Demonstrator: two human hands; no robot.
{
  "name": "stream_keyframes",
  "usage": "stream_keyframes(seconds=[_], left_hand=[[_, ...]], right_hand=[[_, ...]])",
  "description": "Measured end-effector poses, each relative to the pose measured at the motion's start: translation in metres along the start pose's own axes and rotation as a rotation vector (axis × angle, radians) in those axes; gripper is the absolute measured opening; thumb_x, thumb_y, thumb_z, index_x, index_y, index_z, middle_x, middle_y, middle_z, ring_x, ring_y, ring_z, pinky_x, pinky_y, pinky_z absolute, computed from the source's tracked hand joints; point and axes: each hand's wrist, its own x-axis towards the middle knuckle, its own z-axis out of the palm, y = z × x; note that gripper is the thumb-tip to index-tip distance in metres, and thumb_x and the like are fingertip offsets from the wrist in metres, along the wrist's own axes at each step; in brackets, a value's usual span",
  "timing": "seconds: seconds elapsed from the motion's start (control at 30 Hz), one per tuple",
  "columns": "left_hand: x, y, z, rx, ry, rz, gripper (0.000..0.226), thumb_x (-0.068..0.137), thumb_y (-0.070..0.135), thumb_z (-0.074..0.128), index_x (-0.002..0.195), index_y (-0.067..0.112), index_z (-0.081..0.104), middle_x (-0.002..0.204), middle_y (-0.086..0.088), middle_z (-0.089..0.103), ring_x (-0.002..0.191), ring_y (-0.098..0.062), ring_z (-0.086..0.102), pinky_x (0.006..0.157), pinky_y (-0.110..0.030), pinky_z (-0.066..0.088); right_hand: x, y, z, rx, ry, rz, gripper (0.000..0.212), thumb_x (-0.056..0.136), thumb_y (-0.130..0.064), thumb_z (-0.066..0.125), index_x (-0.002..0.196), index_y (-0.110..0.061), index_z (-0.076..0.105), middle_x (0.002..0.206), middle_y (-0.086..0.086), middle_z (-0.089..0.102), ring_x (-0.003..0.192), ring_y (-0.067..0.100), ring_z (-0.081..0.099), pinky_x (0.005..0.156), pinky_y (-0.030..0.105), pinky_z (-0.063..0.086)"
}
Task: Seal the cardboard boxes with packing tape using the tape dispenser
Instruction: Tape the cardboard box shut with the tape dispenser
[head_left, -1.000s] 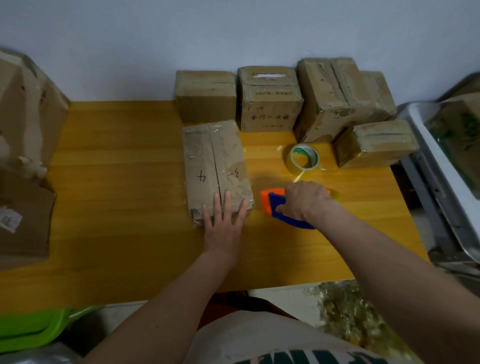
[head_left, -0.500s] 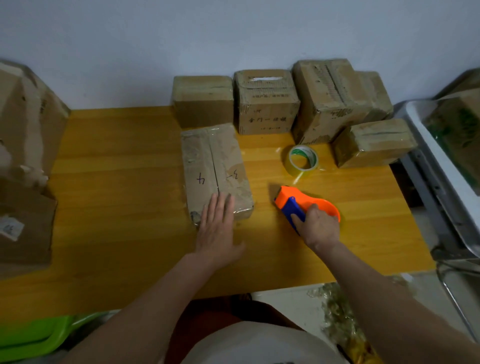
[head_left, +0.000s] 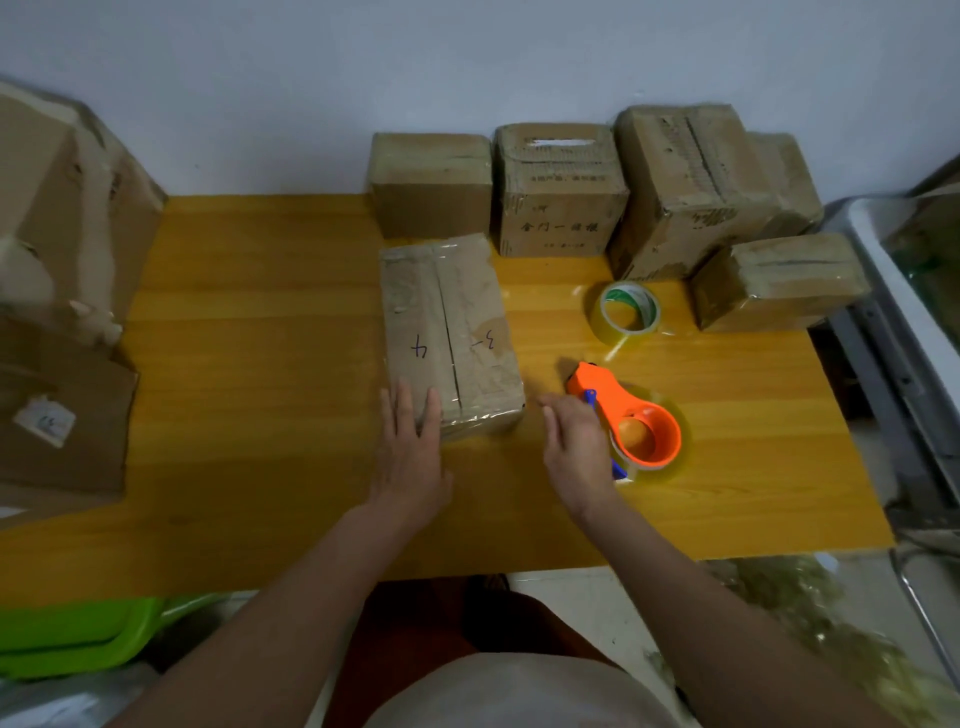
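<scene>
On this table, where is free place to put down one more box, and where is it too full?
Free: the wide bare tabletop left of the flat box, and the front strip before both hands. Crowded: the back right, where the stacked boxes, the tape roll and the tape dispenser sit close.

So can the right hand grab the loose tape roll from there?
Probably yes. The tape roll lies on bare table beyond the open right hand; only the orange dispenser sits beside that path, not across it.

Box print (head_left: 560, 227) too blurred
</scene>
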Motion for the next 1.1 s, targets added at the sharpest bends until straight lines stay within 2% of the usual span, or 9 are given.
stream_keyframes(seconds=[0.1, 0.27, 0.43, 0.53, 0.6, 0.7, 0.77, 0.97, 1.1], left_hand=[[-0.005, -0.001, 0.004, 0.000, -0.004, 0.001, 0.098, 0.090, 0.020, 0.061, 0.153, 0.019, -0.014, 0.155, -0.007, -0.034, 0.143, -0.033, -0.028, 0.119, -0.042, 0.015], [-0.021, -0.002, 0.011, -0.021, -0.013, -0.007, 0.105, 0.086, 0.031, 0.065, 0.152, 0.019, -0.016, 0.155, -0.008, -0.034, 0.142, -0.035, -0.028, 0.118, -0.039, 0.015], [-0.051, 0.001, 0.021, 0.039, -0.037, -0.015, 0.103, 0.088, 0.040, 0.061, 0.151, 0.020, -0.019, 0.157, -0.006, -0.029, 0.145, -0.037, -0.019, 0.118, -0.043, 0.019], [-0.054, -0.017, 0.014, 0.140, 0.117, 0.184, 0.109, 0.067, 0.052, 0.079, 0.152, 0.018, 0.018, 0.150, -0.012, 0.027, 0.134, -0.032, 0.032, 0.105, -0.043, 0.038], [-0.037, -0.035, 0.003, 0.245, 0.226, 0.235, 0.126, 0.041, 0.065, 0.087, 0.145, 0.020, 0.032, 0.137, -0.011, 0.039, 0.124, -0.031, 0.038, 0.099, -0.048, 0.042], [0.003, -0.049, -0.026, 0.429, 0.133, 0.319, 0.137, 0.052, 0.075, 0.074, 0.152, 0.029, -0.008, 0.158, -0.011, -0.016, 0.144, -0.036, -0.014, 0.116, -0.058, -0.001], [0.026, -0.049, -0.032, 0.521, 0.025, 0.351, 0.132, 0.064, 0.080, 0.060, 0.142, 0.029, -0.033, 0.149, -0.010, -0.042, 0.137, -0.033, -0.037, 0.112, -0.055, -0.019], [0.042, -0.044, -0.018, 0.522, -0.006, 0.349, 0.126, 0.070, 0.082, 0.051, 0.146, 0.023, -0.030, 0.151, -0.010, -0.037, 0.143, -0.033, -0.028, 0.117, -0.054, -0.012], [0.045, -0.045, -0.017, 0.481, 0.012, 0.354, 0.127, 0.068, 0.084, 0.051, 0.147, 0.025, -0.029, 0.154, -0.009, -0.035, 0.143, -0.031, -0.028, 0.117, -0.054, -0.012]], right_hand=[[-0.002, -0.018, 0.011, 0.190, -0.060, 0.141, 0.032, 0.098, -0.002, 0.043, 0.127, 0.001, 0.058, 0.124, 0.008, 0.062, 0.117, 0.020, 0.056, 0.091, 0.006, 0.029], [0.015, -0.012, 0.019, 0.279, -0.181, 0.201, 0.041, 0.101, -0.011, 0.040, 0.141, -0.003, 0.042, 0.143, 0.012, 0.048, 0.134, 0.024, 0.041, 0.107, 0.021, 0.027], [0.061, 0.007, 0.027, 0.280, -0.495, 0.223, 0.044, 0.105, -0.027, 0.033, 0.145, -0.010, 0.039, 0.150, 0.007, 0.038, 0.142, 0.021, 0.029, 0.118, 0.034, 0.019], [0.076, 0.007, 0.022, 0.432, -0.259, 0.332, 0.042, 0.105, -0.020, 0.030, 0.143, -0.006, 0.037, 0.145, 0.007, 0.041, 0.137, 0.017, 0.034, 0.109, 0.020, 0.023], [0.069, 0.003, 0.016, 0.502, 0.026, 0.354, 0.036, 0.104, -0.014, 0.031, 0.134, -0.002, 0.048, 0.136, 0.010, 0.051, 0.130, 0.020, 0.043, 0.104, 0.020, 0.030], [0.033, -0.003, 0.023, 0.461, 0.159, 0.226, 0.033, 0.102, -0.012, 0.035, 0.127, -0.003, 0.054, 0.130, 0.011, 0.057, 0.126, 0.022, 0.048, 0.107, 0.031, 0.036], [0.007, -0.015, 0.033, 0.438, 0.132, 0.092, 0.038, 0.099, -0.017, 0.037, 0.133, -0.006, 0.051, 0.137, 0.005, 0.051, 0.130, 0.014, 0.043, 0.109, 0.025, 0.032], [0.020, -0.030, 0.065, 0.409, -0.102, 0.087, 0.059, 0.098, -0.027, 0.034, 0.151, -0.007, 0.015, 0.159, 0.003, 0.010, 0.147, 0.013, 0.003, 0.119, 0.025, 0.004], [0.049, -0.029, 0.075, 0.526, -0.086, 0.241, 0.056, 0.103, -0.020, 0.037, 0.152, -0.009, 0.011, 0.159, 0.008, 0.010, 0.147, 0.018, 0.008, 0.120, 0.032, 0.008]])
